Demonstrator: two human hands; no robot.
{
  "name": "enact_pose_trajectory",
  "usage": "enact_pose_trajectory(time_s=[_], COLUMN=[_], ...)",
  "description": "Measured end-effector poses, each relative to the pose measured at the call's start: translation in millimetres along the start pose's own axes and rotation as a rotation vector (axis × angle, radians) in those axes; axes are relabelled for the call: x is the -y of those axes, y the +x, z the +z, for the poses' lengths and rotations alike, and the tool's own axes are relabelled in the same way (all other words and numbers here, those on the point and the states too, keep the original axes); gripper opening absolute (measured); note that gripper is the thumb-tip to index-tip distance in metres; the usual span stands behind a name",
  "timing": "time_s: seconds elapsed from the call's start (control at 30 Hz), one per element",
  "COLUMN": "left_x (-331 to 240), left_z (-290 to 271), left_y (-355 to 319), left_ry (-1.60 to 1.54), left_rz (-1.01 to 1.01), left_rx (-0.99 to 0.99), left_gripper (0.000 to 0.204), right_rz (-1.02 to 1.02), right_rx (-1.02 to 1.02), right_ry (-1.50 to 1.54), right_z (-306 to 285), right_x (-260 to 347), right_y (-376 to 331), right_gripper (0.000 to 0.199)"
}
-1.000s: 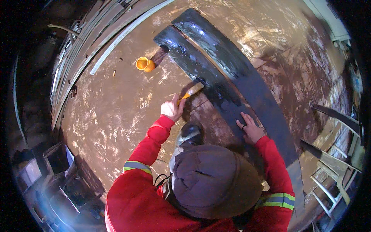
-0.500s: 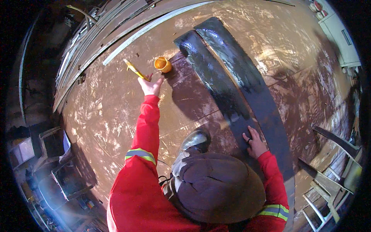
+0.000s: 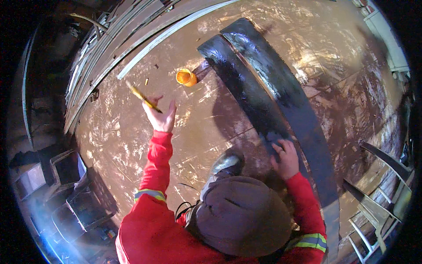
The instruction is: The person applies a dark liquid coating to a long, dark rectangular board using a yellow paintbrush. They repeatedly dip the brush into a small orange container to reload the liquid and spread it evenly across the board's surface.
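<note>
The left hand was raised over the brown, scuffed floor, its fingers closed around a yellow-handled brush that slanted up and away from the palm toward the upper left; the bristle end was too small and dark to make out. Just beyond that hand, up and to its right, stood a small orange pot, open at the top, resting on the floor right beside the near end of two long dark boards that lay side by side and ran diagonally away to the lower right. Their surface looked wet and black, with a glossy sheen on the farther one. The right hand lay flat on the nearer board, well down its length from the pot, fingers spread and pressing on the dark surface, holding nothing. Between the two arms in red sleeves with reflective bands, a shoe stood on the floor just beside the boards. On the far side of the pot from the boards, a stack of long pale metal strips lay along the floor's edge. At the boards' lower end, to their right, a metal ladder-like frame leaned.
</note>
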State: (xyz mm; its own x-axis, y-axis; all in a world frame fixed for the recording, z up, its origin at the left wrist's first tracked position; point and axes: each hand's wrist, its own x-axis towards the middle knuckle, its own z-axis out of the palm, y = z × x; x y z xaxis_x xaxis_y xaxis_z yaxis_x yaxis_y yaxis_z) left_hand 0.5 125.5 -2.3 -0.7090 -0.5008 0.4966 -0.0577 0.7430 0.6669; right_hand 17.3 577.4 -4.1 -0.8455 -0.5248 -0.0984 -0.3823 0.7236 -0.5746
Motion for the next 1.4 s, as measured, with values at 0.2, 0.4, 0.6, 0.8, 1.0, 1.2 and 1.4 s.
enact_pose_trajectory(time_s=[0.2,0.4,0.6,0.8,1.0,1.2,1.4], left_x=[3.2,16.6,22.1,25.4,11.5,-11.7,-72.5], left_z=[-5.6,-27.6,-45.2,-44.8,-40.6,-29.5,-16.4], left_y=[-62.4,-92.2,-87.1,-85.8,-79.5,-64.5,-64.9], left_ry=[-0.249,-0.255,-0.225,-0.273,-0.234,-0.302,-0.349], left_rz=[-0.401,-0.568,-0.668,-0.66,-0.649,-0.487,-0.387], left_rx=[-0.018,-0.004,-0.018,-0.048,-0.009,0.091,0.23], left_gripper=[0.041,0.037,0.034,0.034,0.032,0.03,0.022], right_rz=[-0.089,0.013,0.007,-0.043,0.013,0.052,0.114], right_rx=[-0.461,-0.278,-0.18,-0.257,-0.264,-0.159,-0.234], right_ry=[0.275,0.145,0.069,0.111,0.132,0.179,0.183], right_z=[78.1,136.8,158.6,168.4,167.2,166.1,149.3], right_x=[100.1,125.6,131.9,140.1,135.3,117.8,102.7], right_y=[179.3,294.4,327.0,334.1,312.1,209.9,124.1], right_gripper=[0.046,0.055,0.063,0.061,0.061,0.067,0.065])
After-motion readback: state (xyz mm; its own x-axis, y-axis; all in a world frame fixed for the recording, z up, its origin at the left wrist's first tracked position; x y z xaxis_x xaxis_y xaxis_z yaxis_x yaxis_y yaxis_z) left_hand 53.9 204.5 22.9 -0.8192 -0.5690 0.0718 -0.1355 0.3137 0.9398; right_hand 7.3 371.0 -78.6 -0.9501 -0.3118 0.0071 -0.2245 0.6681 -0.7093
